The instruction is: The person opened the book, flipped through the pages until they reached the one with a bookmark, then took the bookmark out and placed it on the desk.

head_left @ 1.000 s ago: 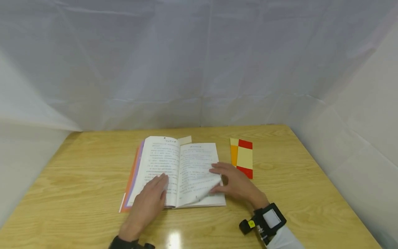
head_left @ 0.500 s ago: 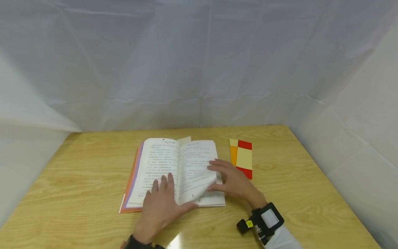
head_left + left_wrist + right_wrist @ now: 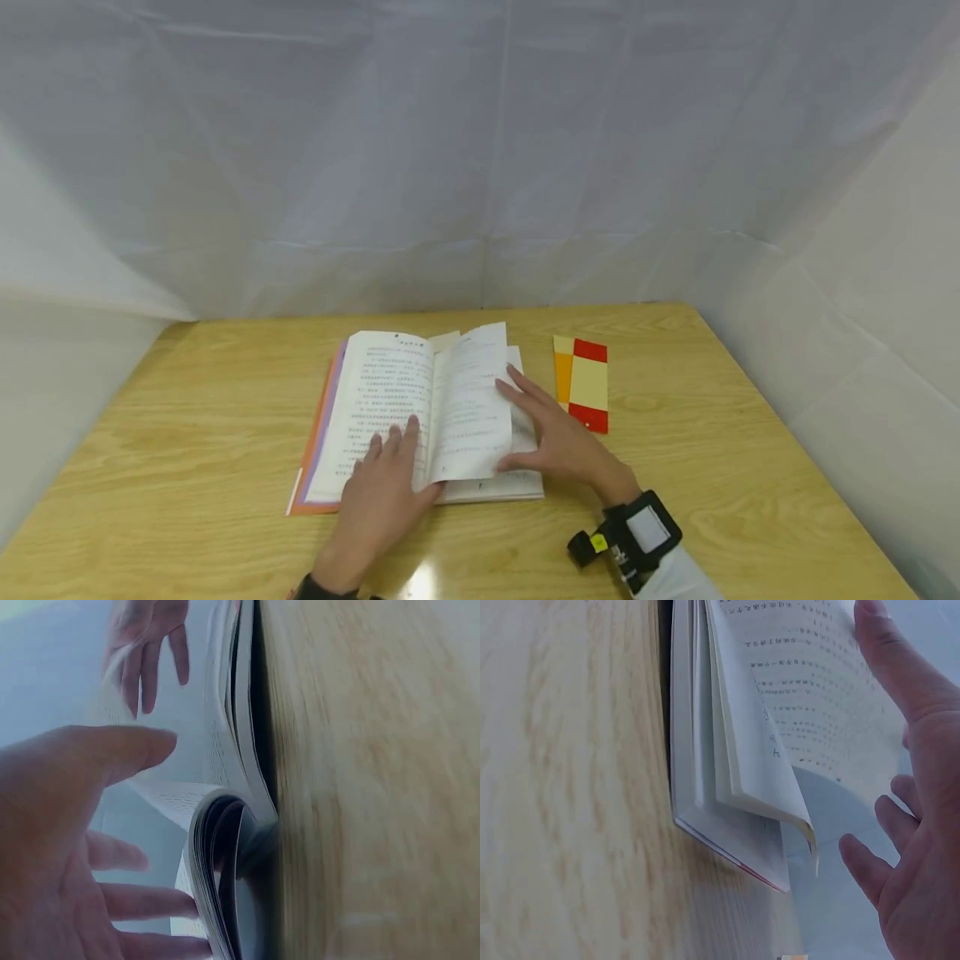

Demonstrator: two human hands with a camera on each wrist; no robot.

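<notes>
— What's carrying everything?
— A light wooden desk (image 3: pixel 675 467).
— What lies on it?
— An open book (image 3: pixel 390 400) mid-desk, nearer the back edge, and a red-and-yellow card (image 3: pixel 583 382) just beside it, toward the right edge.

The open book (image 3: pixel 420 417) sits mid-table (image 3: pixel 187 433), and its lifted page (image 3: pixel 468 408) stands as a thin barrier between the 2 hands, the left hand (image 3: pixel 382 496) at its 7 o'clock and the right hand (image 3: pixel 558 442) at its 4 o'clock. At 3 o'clock a flat coloured card (image 3: pixel 583 383) lies just beside the book, apparently leaving only a narrow strip of bare wood between them. Bare wood runs wide at 9 o'clock and along the near edge at 6 o'clock, while the white curtain (image 3: pixel 480 167) closes off 12 o'clock and the right side.
</notes>
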